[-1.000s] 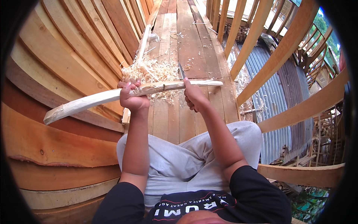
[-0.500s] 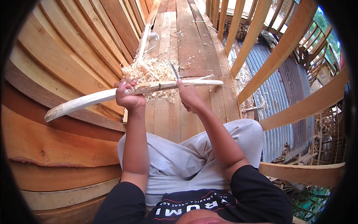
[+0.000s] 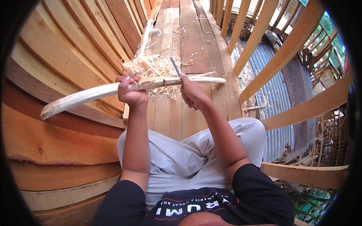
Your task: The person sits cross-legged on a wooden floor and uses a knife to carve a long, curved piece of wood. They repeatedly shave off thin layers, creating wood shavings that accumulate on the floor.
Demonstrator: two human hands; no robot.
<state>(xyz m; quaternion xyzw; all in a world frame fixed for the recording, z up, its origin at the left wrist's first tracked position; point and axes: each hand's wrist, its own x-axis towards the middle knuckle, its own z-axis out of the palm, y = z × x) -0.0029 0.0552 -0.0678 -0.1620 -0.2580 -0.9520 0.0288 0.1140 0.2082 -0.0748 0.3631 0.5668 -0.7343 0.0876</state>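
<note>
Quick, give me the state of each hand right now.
Left hand: closed around the long pale wooden stick, holding it up.
Right hand: closed in a grip on a knife, blade up against the stick.

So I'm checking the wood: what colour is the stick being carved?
Pale cream stick, browner at the left hand; head view.

The floor is a deck of long wooden planks (image 3: pixel 190 41) running away from the person, pale brown with darker boards toward the right edge. A heap of curly pale wood shavings (image 3: pixel 152 66) lies on the planks near the left side, just beside a long pale wooden strip (image 3: pixel 145 37) that lies lengthwise along the deck's left edge. Thin stray shavings (image 3: pixel 201 17) lie scattered farther up the boards. The seated person's grey-trousered legs (image 3: pixel 181 158) rest on the near planks.
</note>
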